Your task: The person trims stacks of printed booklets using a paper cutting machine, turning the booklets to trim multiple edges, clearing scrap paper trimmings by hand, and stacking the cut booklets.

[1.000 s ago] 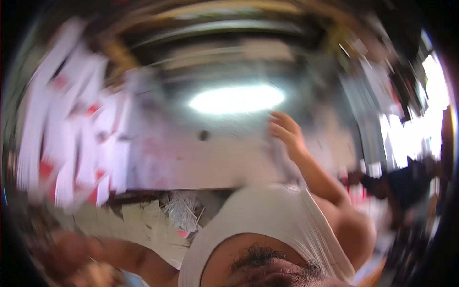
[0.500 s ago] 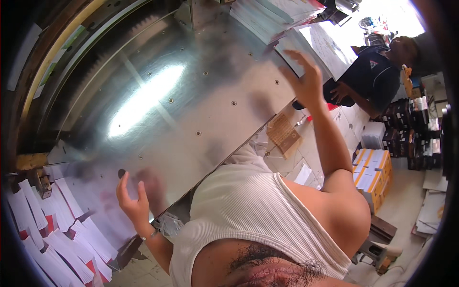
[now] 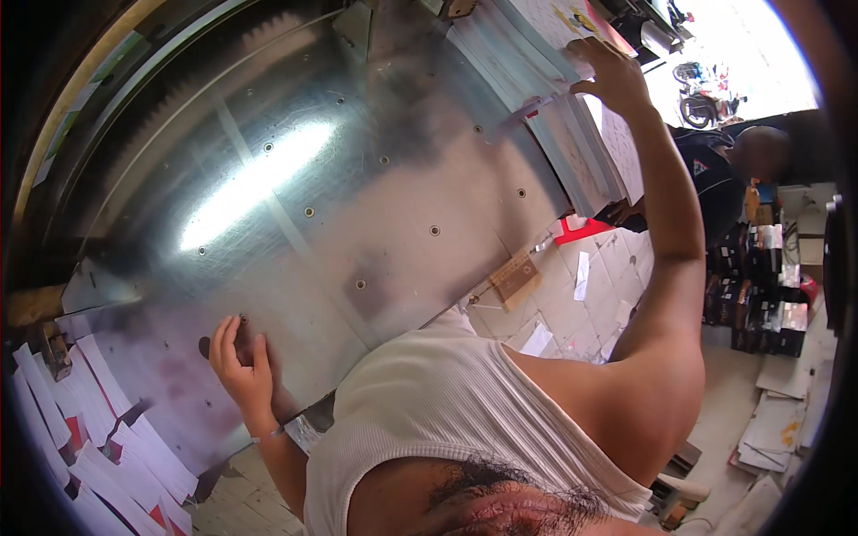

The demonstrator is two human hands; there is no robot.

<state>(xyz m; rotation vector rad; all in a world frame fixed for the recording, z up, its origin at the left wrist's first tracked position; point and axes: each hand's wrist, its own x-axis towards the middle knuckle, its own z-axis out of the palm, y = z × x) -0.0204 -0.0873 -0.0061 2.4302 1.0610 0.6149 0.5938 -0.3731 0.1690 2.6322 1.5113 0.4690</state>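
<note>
My left hand point(image 3: 241, 362) is over the near left part of a shiny metal table point(image 3: 402, 259), fingers extended and thumb apart, with nothing in it. Whether its fingertips touch the metal I cannot tell. At the upper right, my right hand point(image 3: 618, 79) reaches to the stacked papers point(image 3: 509, 54), fingers curved and thumb spread apart from them. Its fingertips are at the stack's side and top, and no sheet is visibly lifted. Beside it, nearer to me, lies another thick paper stack point(image 3: 581, 143).
Bundles of white paper strips point(image 3: 134, 447) with red parts lie at the lower left. A metal block point(image 3: 351, 31) stands at the table's far side. Another person point(image 3: 715, 179) in dark clothing is at the right, beyond my forearm. Dark boxes point(image 3: 760, 286) are piled behind.
My right hand has moved up and away from me, from above the table's right edge to the paper stack. My left hand has shifted slightly, still open. The view has turned a little.
</note>
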